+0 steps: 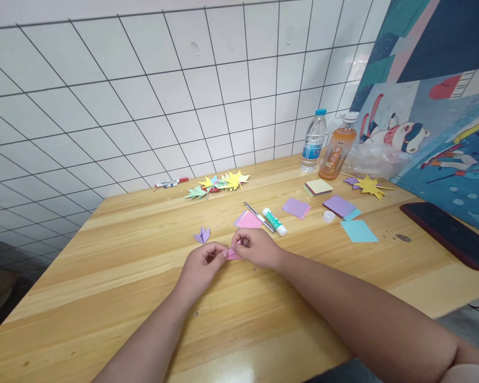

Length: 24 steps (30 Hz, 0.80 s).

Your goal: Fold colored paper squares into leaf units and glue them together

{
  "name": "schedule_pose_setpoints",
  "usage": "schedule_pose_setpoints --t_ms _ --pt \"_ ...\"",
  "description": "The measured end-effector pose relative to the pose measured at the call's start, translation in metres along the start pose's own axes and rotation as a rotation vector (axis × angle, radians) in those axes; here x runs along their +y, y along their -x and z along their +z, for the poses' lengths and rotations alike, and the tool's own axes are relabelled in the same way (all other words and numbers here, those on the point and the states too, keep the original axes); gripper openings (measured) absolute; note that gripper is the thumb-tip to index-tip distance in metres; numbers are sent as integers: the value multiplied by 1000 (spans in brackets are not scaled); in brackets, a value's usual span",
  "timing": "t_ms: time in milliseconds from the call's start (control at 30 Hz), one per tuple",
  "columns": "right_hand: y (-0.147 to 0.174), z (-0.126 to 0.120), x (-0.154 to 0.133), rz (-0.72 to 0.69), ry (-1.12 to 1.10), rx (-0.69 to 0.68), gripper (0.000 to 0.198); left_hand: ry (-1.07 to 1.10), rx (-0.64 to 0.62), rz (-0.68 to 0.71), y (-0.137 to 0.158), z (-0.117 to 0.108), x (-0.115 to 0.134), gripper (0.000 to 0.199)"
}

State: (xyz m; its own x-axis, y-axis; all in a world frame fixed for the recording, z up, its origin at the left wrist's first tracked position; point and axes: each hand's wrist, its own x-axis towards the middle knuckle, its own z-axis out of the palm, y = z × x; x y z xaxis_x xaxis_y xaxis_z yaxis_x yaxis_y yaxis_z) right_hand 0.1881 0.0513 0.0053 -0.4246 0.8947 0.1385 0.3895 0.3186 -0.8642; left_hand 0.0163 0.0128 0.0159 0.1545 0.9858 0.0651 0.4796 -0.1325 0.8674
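A small piece of pink paper (234, 255), partly hidden by my fingers, is pinched between both hands just above the wooden table (115, 276). My left hand (203, 266) is closed on its left end, and my right hand (257, 247) grips its upper right part. Beyond the left hand stands a folded purple paper piece (202, 235). Past the right hand lie pink paper squares (248, 219), a utility knife (259, 217) and a green-and-white glue stick (274, 222).
Folded paper leaves (219, 184) and markers (171, 183) lie near the tiled wall. A water bottle (313, 141) and an orange drink bottle (338, 146) stand at back right. Purple sheets (296, 207), a blue sheet (359, 231), a white cap (328, 216) and a phone (451, 231) lie rightward.
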Motion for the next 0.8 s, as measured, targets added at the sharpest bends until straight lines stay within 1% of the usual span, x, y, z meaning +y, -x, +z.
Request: schedule_pose_setpoints --t_ms 300,667,800 --pt "-1 1 2 21 -56 23 8 -3 25 -28 0 -1 1 19" --pt "-1 0 2 30 -48 59 8 -3 45 -45 1 -1 7 19" --pt "0 -1 1 38 -87 41 6 -21 53 -55 0 -1 4 19"
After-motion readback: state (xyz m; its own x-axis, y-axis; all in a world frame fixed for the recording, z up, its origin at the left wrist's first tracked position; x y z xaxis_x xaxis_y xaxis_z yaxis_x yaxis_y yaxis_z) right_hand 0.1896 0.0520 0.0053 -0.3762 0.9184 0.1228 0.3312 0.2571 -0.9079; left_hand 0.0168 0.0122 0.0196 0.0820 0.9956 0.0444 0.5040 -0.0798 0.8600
